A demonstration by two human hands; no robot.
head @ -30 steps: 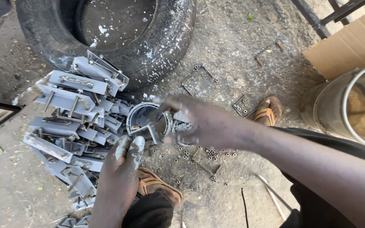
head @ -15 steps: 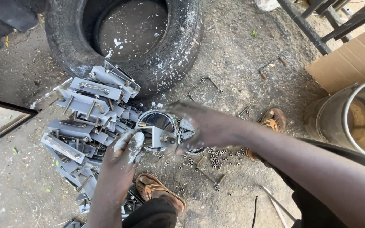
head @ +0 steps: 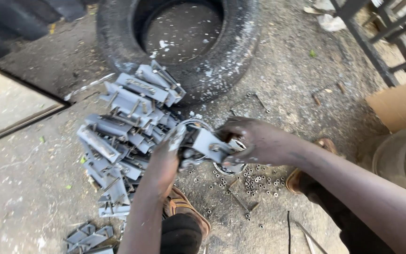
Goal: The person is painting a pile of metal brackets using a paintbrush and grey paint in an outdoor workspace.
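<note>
Both grips on one grey metal bracket (head: 206,143).

Grey metal bracket (head: 206,143); black tyre (head: 222,70); brown cardboard (head: 400,106); orange-brown sandal (head: 184,211).

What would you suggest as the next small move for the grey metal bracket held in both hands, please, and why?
Probably set the bracket on the stack of grey brackets to the left. Both the left hand and the right hand have a grip on it above the small nuts scattered on the ground, and matching pieces already lie piled beside the tyre.
</note>
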